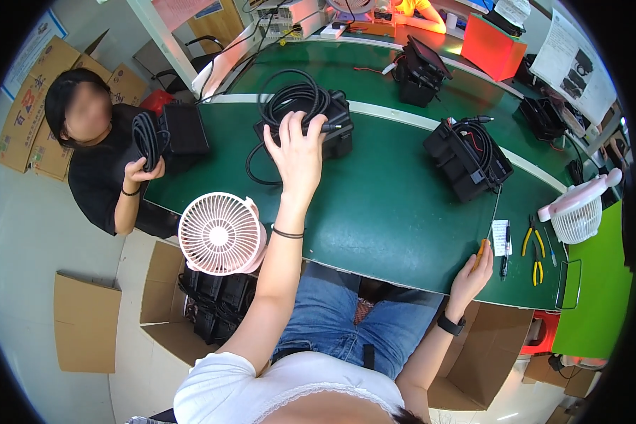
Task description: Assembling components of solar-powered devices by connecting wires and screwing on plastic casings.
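At the far side of the green table, my left hand [297,148] reaches over a black plastic box [342,138] with a coiled black cable [275,106] on top. Its fingers curl over the coil, and the fingertips are partly hidden. A cable end with a plug [333,127] sticks out beside that hand. Near the front edge, my right hand [471,277] grips a screwdriver [482,253] by its orange handle. The long shaft points up toward a second black box [459,166], which holds a bundle of black and red cable [482,145].
A pink fan [219,233] stands at the front left edge. Pliers [537,261], a pen [505,260] and another fan [579,212] lie or stand right. A co-worker [95,162] at left holds a cable coil [145,141]. Cardboard boxes [155,290] sit below the table.
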`<state>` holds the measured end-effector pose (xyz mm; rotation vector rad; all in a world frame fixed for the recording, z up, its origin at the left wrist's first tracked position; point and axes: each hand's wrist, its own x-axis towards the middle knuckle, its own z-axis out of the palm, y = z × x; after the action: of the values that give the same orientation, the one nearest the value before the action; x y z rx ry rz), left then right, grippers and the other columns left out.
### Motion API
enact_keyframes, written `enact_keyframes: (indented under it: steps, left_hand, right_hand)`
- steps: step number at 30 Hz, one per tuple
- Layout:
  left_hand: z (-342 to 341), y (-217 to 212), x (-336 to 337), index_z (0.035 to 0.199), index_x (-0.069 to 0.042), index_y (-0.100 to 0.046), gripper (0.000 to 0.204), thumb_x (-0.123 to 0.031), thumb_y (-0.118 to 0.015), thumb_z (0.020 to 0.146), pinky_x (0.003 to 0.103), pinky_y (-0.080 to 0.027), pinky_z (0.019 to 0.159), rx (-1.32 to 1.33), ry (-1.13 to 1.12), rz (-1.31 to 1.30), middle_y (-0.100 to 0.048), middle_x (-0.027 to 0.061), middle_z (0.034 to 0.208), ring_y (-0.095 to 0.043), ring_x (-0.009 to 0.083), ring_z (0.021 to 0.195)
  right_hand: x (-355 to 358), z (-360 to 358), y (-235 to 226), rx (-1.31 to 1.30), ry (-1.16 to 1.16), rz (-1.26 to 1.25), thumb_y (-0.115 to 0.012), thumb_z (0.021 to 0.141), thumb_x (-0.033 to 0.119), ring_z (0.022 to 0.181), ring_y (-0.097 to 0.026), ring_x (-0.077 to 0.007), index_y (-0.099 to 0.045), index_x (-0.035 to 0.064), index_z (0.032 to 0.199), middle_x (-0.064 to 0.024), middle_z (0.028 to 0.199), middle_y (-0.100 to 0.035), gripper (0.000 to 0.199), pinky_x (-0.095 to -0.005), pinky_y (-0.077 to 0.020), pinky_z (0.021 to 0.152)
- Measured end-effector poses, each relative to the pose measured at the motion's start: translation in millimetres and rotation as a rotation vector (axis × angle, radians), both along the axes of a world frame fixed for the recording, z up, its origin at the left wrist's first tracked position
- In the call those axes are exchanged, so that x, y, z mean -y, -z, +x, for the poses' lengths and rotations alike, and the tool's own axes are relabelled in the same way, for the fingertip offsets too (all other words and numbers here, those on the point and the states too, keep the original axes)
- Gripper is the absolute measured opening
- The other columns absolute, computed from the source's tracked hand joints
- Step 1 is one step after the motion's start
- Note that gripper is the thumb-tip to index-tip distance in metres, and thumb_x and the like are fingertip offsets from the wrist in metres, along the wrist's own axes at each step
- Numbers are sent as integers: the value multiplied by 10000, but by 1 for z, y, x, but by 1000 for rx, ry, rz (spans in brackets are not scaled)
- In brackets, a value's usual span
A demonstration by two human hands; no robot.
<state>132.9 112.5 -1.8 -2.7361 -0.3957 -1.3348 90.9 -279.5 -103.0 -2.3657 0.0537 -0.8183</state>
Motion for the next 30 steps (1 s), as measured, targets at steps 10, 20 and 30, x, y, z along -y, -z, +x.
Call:
enact_keyframes:
  steps: [10, 20, 30]
  left_hand:
    - [16, 3, 43, 1244, -332, -600, 649, -428, -863, 658, 714, -184, 1092, 49, 76, -6, -429, 129, 1396, -376, 326, 1360]
    - [29, 7, 27, 1224, -373, -602, 665, -287, -886, 628, 736, -146, 1111, -24, -75, -54, -378, 91, 1489, -280, 340, 1448]
    - [29, 20, -20, 1241, -248, -584, 537, 49, -651, 800, 718, -162, 1122, 101, -373, -101, -272, 210, 1565, -194, 441, 1487]
  right_hand:
    - [3, -2, 9, 30, 82, -73, -523, 966, 4, 1249, -534, -351, -527, 54, 1414, -170, 1438, -512, 451, -415, -434, 1030]
    - [2, -12, -3, 76, 62, 56, -501, 995, 4, 1241, -574, -335, -630, 30, 1284, -171, 1372, -582, 318, -387, -470, 1010]
    - [1, -15, -3, 116, 63, 92, -519, 986, -19, 1150, -629, -279, -716, 48, 1133, -136, 1330, -622, 254, -357, -507, 952]
